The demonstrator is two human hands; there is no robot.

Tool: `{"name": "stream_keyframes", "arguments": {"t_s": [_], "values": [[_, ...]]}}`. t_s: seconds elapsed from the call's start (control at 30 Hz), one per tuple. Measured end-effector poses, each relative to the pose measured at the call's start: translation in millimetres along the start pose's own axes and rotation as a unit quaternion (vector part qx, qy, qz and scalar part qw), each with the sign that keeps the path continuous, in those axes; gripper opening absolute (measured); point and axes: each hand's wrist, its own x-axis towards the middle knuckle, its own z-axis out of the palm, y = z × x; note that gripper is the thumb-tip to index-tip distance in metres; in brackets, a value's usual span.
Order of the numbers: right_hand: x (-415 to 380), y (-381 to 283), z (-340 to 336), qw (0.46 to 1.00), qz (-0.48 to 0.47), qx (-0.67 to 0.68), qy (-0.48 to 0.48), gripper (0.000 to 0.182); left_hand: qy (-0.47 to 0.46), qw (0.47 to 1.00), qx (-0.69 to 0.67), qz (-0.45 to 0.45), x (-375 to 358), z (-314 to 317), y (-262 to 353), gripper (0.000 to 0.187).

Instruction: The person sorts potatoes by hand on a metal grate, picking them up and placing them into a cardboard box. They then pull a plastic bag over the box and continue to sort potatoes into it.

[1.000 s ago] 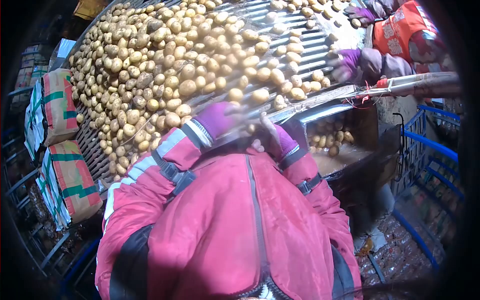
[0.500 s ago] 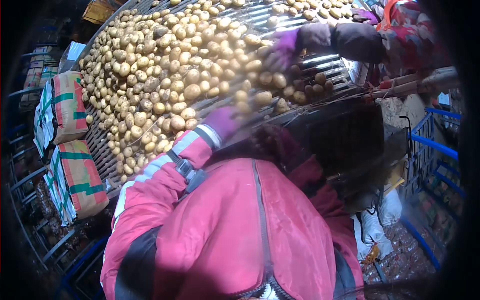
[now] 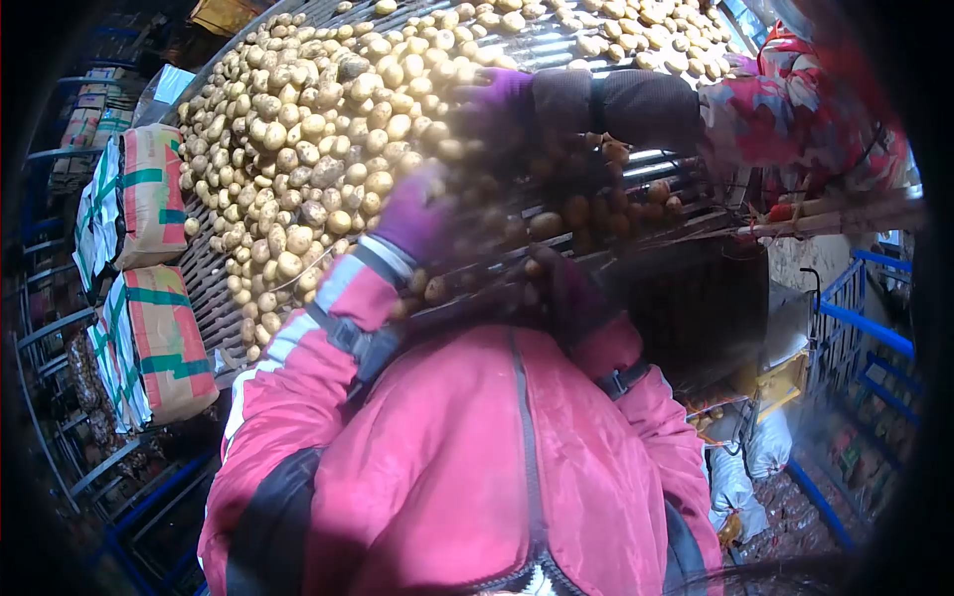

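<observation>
Many potatoes [image 3: 288,159] lie heaped on a slatted metal table [image 3: 204,298]. My left hand [image 3: 417,214], in a purple glove, reaches over the right side of the heap; it is blurred, and its fingers cannot be made out. In the shade near the table's front edge, my right hand [image 3: 568,283], also gloved, is beside a few potatoes. Its fingers are dark and unclear.
A co-worker's purple-gloved hand [image 3: 497,91] and dark sleeve [image 3: 646,107] reach over the potatoes from the right. Two taped cartons [image 3: 159,199] stand at the left. Blue rails [image 3: 865,328] and white sacks [image 3: 768,444] are at the right.
My left hand has moved forward and slightly left, onto the potatoes. My right hand shows more clearly, near the front edge. The co-worker's hand has moved left.
</observation>
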Motion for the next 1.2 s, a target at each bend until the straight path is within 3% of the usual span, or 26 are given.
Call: {"name": "stream_keyframes", "arguments": {"t_s": [0.03,0.1,0.17,0.23,0.27,0.33,0.43,0.53,0.6,0.67,0.77,0.8,0.9,0.93,1.03,1.13,1.17,1.2], "values": [[-4.9,-6.3,5.0,1.000,0.004,-0.001,0.000,0.035,0.073,0.991,-0.029,-0.108,9.0,-10.1,-25.0,0.053],[-12.8,-17.1,17.1,1.000,0.016,0.001,0.001,0.034,0.212,0.963,0.148,-0.075,19.8,5.3,-111.2,0.051],[-17.2,-25.8,27.6,1.000,0.012,-0.008,0.010,0.033,0.216,0.934,0.284,-0.023,29.6,23.2,-131.5,0.055],[-14.9,-31.1,34.9,0.999,-0.004,-0.027,0.029,0.033,0.093,0.948,0.302,-0.044,33.1,45.5,-103.9,0.050],[-11.6,-29.7,35.5,0.998,-0.018,-0.037,0.048,0.032,0.147,0.932,0.330,0.028,29.7,68.7,-86.9,0.050],[-0.7,-21.8,21.5,0.996,-0.047,-0.046,0.061,0.030,-0.118,0.945,0.299,-0.063,36.2,39.3,8.9,0.062],[4.3,-13.5,17.2,0.992,-0.066,-0.060,0.085,0.031,0.008,0.951,0.270,0.151,7.5,78.1,3.9,0.057],[-8.8,-36.4,41.9,0.996,-0.061,-0.052,0.041,0.032,-0.078,0.989,0.010,0.125,12.1,79.2,-4.5,0.051],[-14.0,-40.4,44.3,0.996,-0.064,-0.050,0.025,0.032,-0.022,0.968,0.161,0.192,32.5,57.0,-24.4,0.055],[-13.9,-30.8,30.2,0.992,-0.077,-0.081,0.050,0.032,0.034,0.955,0.246,0.164,60.6,38.6,-49.5,0.059],[-15.9,-28.1,21.4,0.975,-0.097,-0.184,0.082,0.032,0.114,0.954,0.276,-0.018,100.8,25.2,-81.2,0.067],[-16.8,-27.1,17.9,0.965,-0.110,-0.219,0.094,0.032,0.066,0.955,0.282,-0.055,105.6,26.7,-91.2,0.074],[-15.3,-2.7,-16.1,0.929,-0.183,-0.296,0.127,0.033,0.051,0.948,0.314,-0.022,85.3,62.2,-96.3,0.077],[-12.4,0.6,-20.4,0.914,-0.208,-0.320,0.135,0.034,0.047,0.951,0.301,0.055,80.8,61.6,-86.8,0.077],[-12.5,-7.9,-12.9,0.949,-0.140,-0.228,0.165,0.033,-0.092,0.983,0.155,0.041,59.0,35.3,-24.8,0.066],[-9.6,-12.1,-7.1,0.979,-0.123,-0.062,0.149,0.033,0.042,0.984,0.174,-0.004,66.9,0.1,-60.3,0.067],[-8.8,-12.0,-6.6,0.982,-0.135,-0.013,0.133,0.033,0.135,0.944,0.300,-0.004,68.5,7.3,-120.6,0.072],[-4.1,-7.4,-12.0,0.980,-0.128,-0.045,0.148,0.035,0.150,0.940,0.308,-0.016,72.4,6.7,-139.6,0.074]]}}
